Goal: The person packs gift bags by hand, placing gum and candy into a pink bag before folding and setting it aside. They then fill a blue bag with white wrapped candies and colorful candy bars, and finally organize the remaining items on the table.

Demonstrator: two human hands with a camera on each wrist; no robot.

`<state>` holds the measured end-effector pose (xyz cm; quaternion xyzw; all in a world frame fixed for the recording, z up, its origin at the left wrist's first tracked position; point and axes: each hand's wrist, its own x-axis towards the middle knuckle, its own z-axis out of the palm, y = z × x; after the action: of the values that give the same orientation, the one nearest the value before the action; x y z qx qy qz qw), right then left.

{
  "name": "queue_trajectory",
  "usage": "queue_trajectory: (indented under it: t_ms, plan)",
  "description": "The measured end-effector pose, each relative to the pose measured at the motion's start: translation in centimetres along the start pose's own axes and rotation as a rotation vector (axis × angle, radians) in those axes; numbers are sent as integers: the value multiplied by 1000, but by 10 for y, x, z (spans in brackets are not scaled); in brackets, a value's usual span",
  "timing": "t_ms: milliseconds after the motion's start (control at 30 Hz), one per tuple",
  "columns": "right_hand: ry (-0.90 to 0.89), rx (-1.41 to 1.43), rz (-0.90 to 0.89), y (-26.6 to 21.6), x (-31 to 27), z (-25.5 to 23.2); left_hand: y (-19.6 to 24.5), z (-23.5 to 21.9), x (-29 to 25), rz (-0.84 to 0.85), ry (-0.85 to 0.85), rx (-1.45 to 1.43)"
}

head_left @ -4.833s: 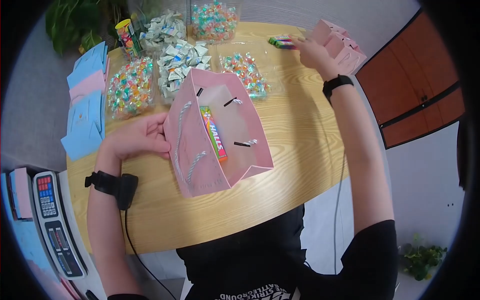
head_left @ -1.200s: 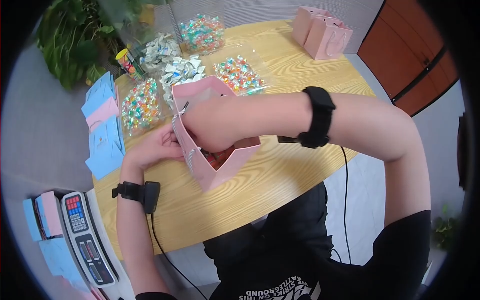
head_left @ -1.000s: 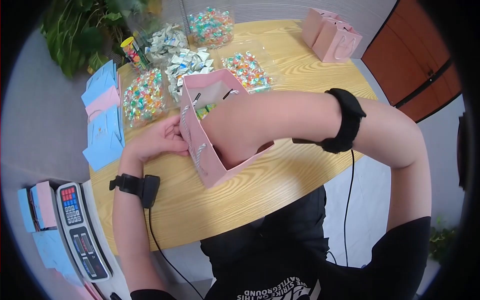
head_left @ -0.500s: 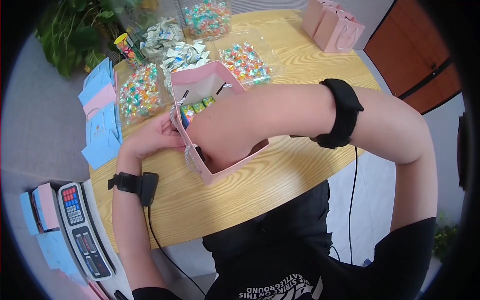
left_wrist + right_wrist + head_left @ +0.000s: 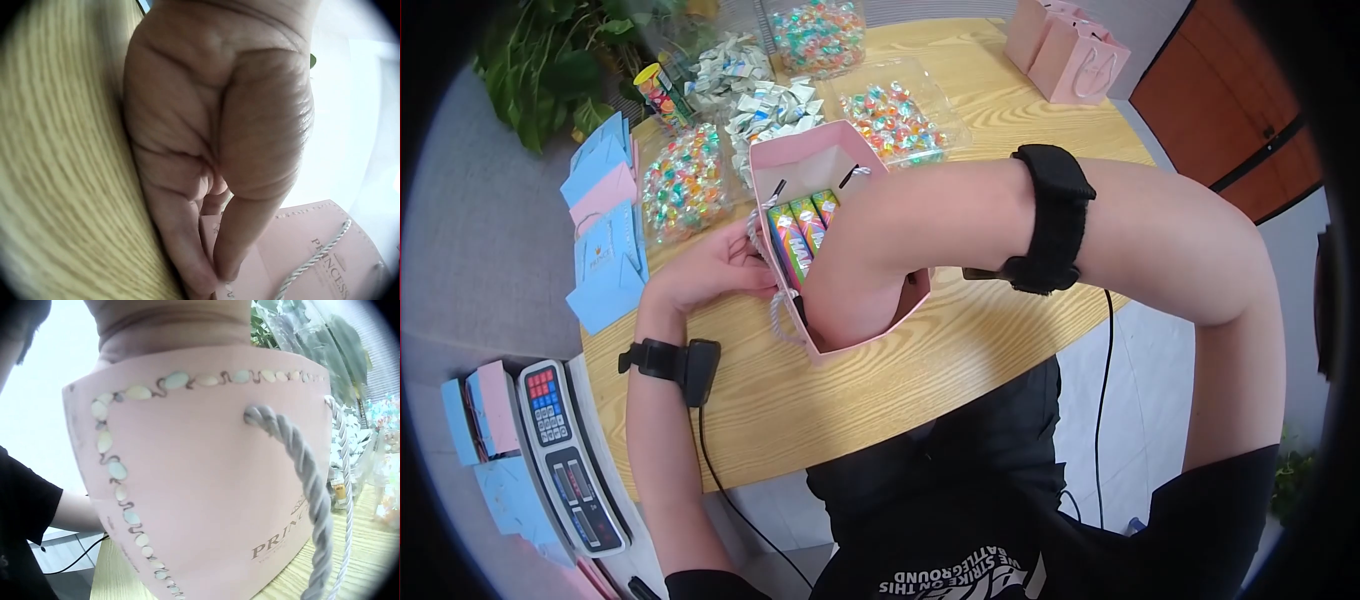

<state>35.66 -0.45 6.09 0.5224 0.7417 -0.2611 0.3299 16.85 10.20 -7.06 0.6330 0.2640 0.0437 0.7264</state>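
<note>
Against the left hand (image 5: 718,265), one bag (image 5: 194,469), edge pinched by thumb and finger, right hand (image 5: 855,303) inside, openness and hold hidden, three packs (image 5: 803,230) beside it, two other bags (image 5: 1083,62) beyond both.

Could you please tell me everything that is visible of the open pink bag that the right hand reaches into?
The pink bag looks like stiff paper, pale inside, with twisted silvery rope handles whose black ends show within. Its outside bears PRINCESS lettering and a printed border of pale ovals. It seems to stand upright on the wooden table, its top open. At least three colourful candy packs show inside. The left hand pinches one edge; the right hand is inside, mostly hidden.
</note>
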Motion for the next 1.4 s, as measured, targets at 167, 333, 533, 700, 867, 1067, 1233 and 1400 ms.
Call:
queue_trajectory:
  t_ms: [167, 333, 533, 700, 867, 1067, 1233, 1400]
  plan:
    - [28, 33, -46, 0, -14, -5, 4, 2, -2, -9, 11, 42]
    - [29, -78, -273, 10, -19, -21, 7, 4, -3, -40, 21, 94]
    - [571, 481, -547, 56, -33, -5, 14, 4, -5, -206, 65, 227]
    - [809, 827, -483, 102, -10, 29, 14, 7, -5, -223, 89, 264]
    - [708, 778, -316, 97, 22, 57, 54, 29, -16, -337, 188, 570]
    - [476, 945, -401, 88, 44, 60, 88, 37, -43, -54, 234, 580]
    - [496, 1112, -400, 93, 26, 35, 101, 34, -53, 55, 363, 842]
    - [686, 1205, -671, 97, 11, 10, 116, 64, -49, 145, 504, 870]
